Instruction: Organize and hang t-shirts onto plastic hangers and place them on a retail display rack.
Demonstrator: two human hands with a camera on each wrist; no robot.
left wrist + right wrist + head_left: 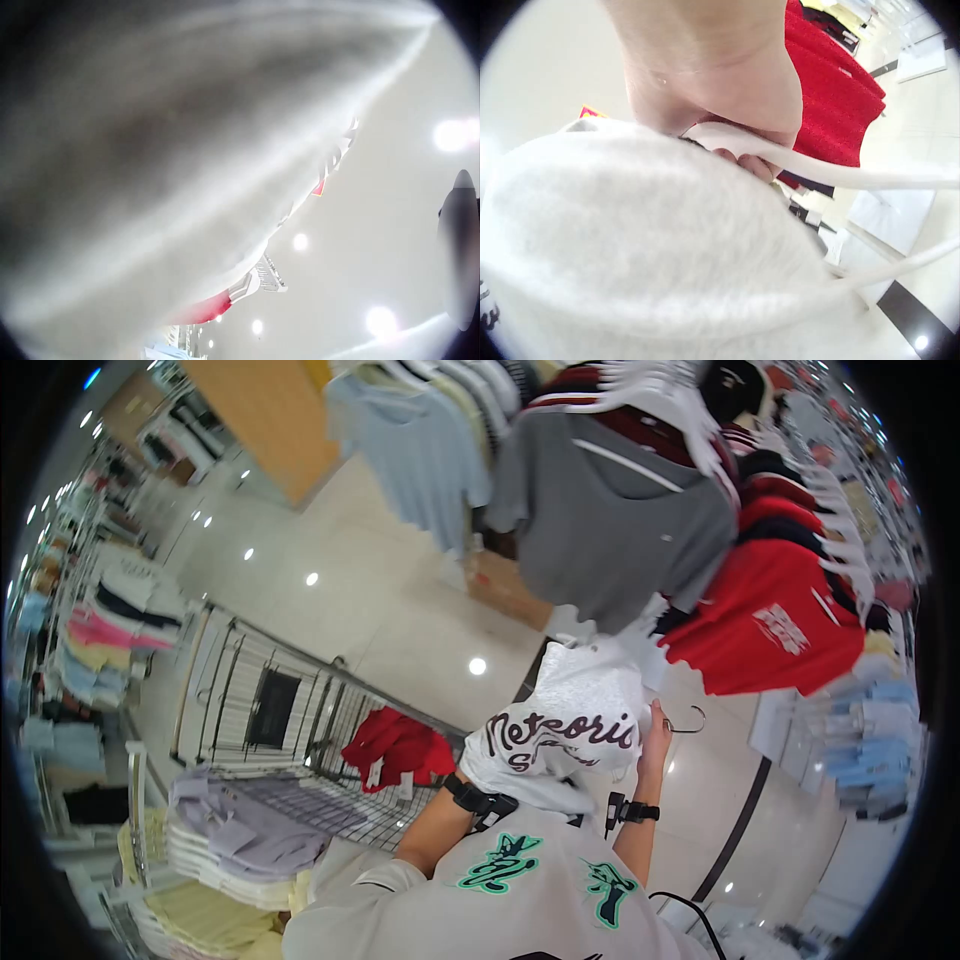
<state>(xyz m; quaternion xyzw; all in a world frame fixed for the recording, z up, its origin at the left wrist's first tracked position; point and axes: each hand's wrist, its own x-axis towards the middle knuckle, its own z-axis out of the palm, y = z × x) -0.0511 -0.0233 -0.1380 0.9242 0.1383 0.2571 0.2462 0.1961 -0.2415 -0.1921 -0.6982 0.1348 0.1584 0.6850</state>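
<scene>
A white T-shirt with dark "Meteoric" lettering is bunched up in front of my body. My right hand grips a white hanger, fingertips curled under its bar in the right wrist view. The hanger's metal hook sticks out to the right of that hand. White shirt fabric fills much of the right wrist view, right below the hand. My left forearm runs up to the shirt's lower left, and the left hand is hidden behind the fabric. Blurred pale cloth covers most of the left wrist view.
A wire shopping cart with a red garment inside stands at left. Ahead hang a grey T-shirt and a red T-shirt on racks. Folded-over lilac tops hang at lower left. Shiny tiled floor lies between.
</scene>
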